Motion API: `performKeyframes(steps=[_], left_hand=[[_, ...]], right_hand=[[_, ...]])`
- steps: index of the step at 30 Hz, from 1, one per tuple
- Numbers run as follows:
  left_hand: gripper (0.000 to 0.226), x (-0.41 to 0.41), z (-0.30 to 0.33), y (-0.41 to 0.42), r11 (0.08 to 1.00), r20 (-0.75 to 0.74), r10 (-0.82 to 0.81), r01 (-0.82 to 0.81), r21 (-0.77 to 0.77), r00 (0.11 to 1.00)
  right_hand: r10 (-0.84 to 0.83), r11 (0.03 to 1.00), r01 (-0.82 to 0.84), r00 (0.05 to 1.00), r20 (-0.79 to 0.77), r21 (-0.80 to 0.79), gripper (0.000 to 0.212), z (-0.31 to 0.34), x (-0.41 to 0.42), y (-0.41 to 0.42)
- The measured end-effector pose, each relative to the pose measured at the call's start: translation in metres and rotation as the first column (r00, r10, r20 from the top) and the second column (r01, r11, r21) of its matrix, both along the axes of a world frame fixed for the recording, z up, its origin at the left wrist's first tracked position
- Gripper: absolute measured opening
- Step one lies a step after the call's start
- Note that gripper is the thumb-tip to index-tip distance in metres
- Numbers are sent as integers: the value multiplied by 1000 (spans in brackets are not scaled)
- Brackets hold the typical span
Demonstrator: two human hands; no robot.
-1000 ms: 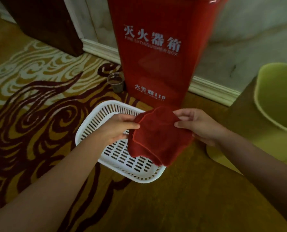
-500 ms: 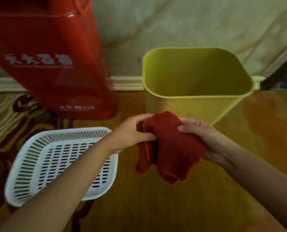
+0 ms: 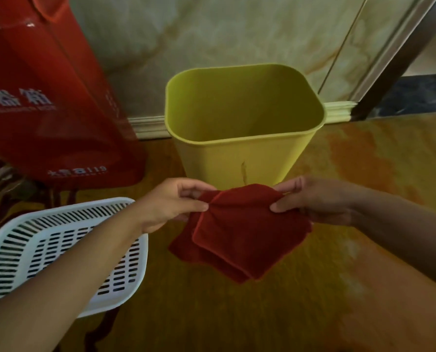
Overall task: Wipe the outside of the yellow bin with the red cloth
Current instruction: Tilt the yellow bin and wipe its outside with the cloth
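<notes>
On a patterned carpet by a marble wall, the yellow bin [image 3: 239,153] stands upright just beyond the red cloth [image 3: 239,229], which the left hand [image 3: 171,204] and the right hand [image 3: 316,199] pinch at its upper corners, probably to fold it into a pad for wiping.

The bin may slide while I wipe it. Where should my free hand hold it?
Probably the yellow bin by its rolled top rim, from above at the far side: the mouth is open and upright, leaving the near wall free for the red cloth.
</notes>
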State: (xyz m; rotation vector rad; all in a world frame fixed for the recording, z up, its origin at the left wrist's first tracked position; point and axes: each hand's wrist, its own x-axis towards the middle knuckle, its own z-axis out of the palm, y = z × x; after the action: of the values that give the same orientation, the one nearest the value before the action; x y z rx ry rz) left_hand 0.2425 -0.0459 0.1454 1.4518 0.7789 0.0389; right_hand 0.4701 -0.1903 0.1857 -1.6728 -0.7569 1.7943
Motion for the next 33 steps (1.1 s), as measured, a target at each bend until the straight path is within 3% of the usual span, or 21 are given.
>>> performKeyframes(steps=[4,6,8,10,12,13,16,20,25,27,33], left_hand=[[35,13,15,-8,991,-136,-79,92,95,987],[42,19,32,-15,915,-197,-102,170,367,975],[39,26,67,-19,703,-55,-70,88,706,996],[36,36,102,-16,470,64,-147,13,883,987],[46,54,122,-8,285,-63,-157,106,953,986],[50,64,125,-4,268,-162,-133,193,944,978],[43,87,118,4,384,-367,-127,386,838,922],[31,95,111,14,244,-476,-142,497,833,868],[27,103,107,17,239,-499,-211,540,807,840],[26,113,113,21,281,-468,-193,506,816,862],[25,136,130,35,547,-275,-40,251,799,961]], right_hand=[[-16,1000,15,999,36,27,31,2,9,-5],[-79,995,79,997,-1,66,28,-1,15,-11],[-163,982,167,985,-45,93,29,-7,22,-17],[-245,962,255,964,-105,97,28,-12,29,-22],[-301,944,317,942,-150,94,24,-15,35,-26],[-325,935,343,931,-166,95,23,-15,38,-28],[-378,908,406,900,-217,104,21,-14,47,-33],[-403,885,449,873,-272,128,25,-9,51,-39],[-445,857,492,858,-258,157,29,-5,51,-44],[-471,841,514,849,-239,167,32,-3,54,-45],[-655,697,672,739,-161,250,23,14,73,-45]])
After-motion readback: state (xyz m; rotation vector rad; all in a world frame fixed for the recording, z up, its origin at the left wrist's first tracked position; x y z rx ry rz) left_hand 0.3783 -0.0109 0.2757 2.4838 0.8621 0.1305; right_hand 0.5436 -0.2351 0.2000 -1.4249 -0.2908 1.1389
